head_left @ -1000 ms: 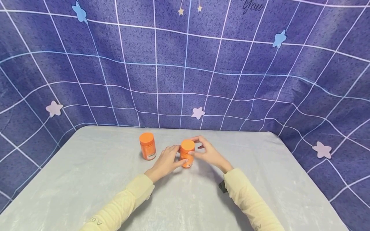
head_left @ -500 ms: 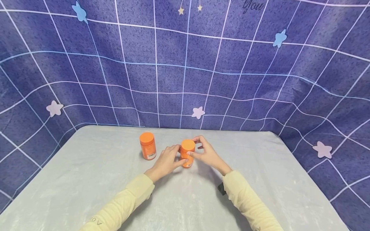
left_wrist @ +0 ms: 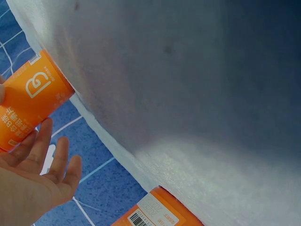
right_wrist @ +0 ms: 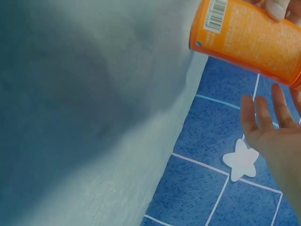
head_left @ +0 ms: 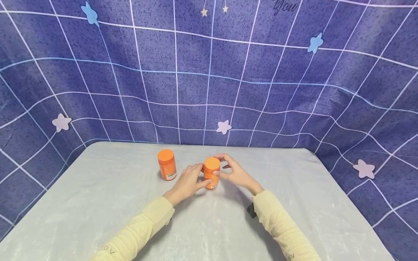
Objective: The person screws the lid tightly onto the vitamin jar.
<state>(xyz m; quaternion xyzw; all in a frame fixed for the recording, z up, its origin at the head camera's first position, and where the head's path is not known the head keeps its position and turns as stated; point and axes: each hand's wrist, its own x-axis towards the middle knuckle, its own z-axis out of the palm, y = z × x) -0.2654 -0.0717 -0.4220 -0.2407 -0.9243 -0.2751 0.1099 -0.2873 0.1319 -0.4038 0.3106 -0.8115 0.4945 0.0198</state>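
An orange pill bottle (head_left: pixel 209 176) with white print stands upright on the table in the head view. My left hand (head_left: pixel 187 183) grips its body from the left, thumb across the front. From the right, my right hand (head_left: pixel 236 176) pinches around the orange screw lid (head_left: pixel 212 164), thumb in front and index finger behind. The left wrist view has the bottle (left_wrist: pixel 35 92) between thumb and fingers, the other fingers loosely spread. In the right wrist view, a barcode shows on the bottle (right_wrist: pixel 254 35), and the lid end lies at the frame's edge.
A second orange bottle (head_left: pixel 167 166), lid on, stands upright to the left of my left hand. Grey-white cloth covers the table (head_left: pixel 209 224). A blue grid-patterned curtain (head_left: pixel 192 83) with stars hangs behind the table's far edge. A small dark object (head_left: pixel 251 210) sits under my right wrist.
My right hand has turned slightly around the lid and back, its thumb and wrist shifting a little. The left hand and both bottles keep their places.
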